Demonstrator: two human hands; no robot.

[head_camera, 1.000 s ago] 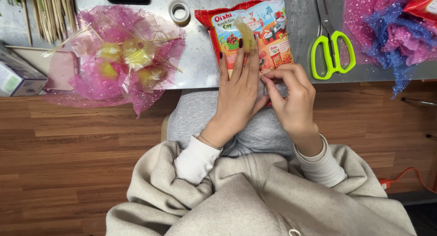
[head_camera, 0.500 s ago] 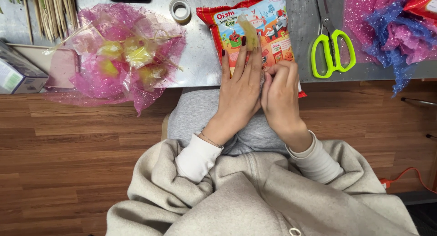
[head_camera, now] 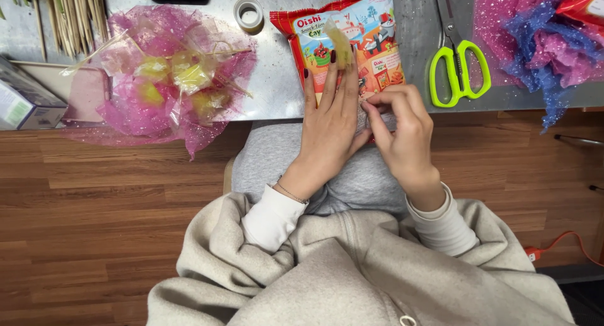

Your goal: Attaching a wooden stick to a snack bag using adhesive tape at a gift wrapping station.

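A red and blue snack bag [head_camera: 352,39] lies at the near edge of the grey metal table [head_camera: 277,74], with a strip of clear tape stuck on its front. My left hand [head_camera: 330,121] rests flat on the lower part of the bag, fingers stretched up over it. My right hand [head_camera: 402,134] is beside it, fingertips pinched at the bag's bottom right corner, touching my left thumb. The bag's lower edge is hidden under both hands.
A pink net bundle with yellow sweets on sticks [head_camera: 167,80] lies to the left, a tape roll [head_camera: 249,14] behind. Green-handled scissors [head_camera: 456,61] lie right of the bag. Pink and blue netting [head_camera: 541,43] sits far right. A small box [head_camera: 25,102] is at the left edge.
My right hand has shifted slightly right and its fingers now pinch at the bag's bottom corner. The left hand and bag stay put.
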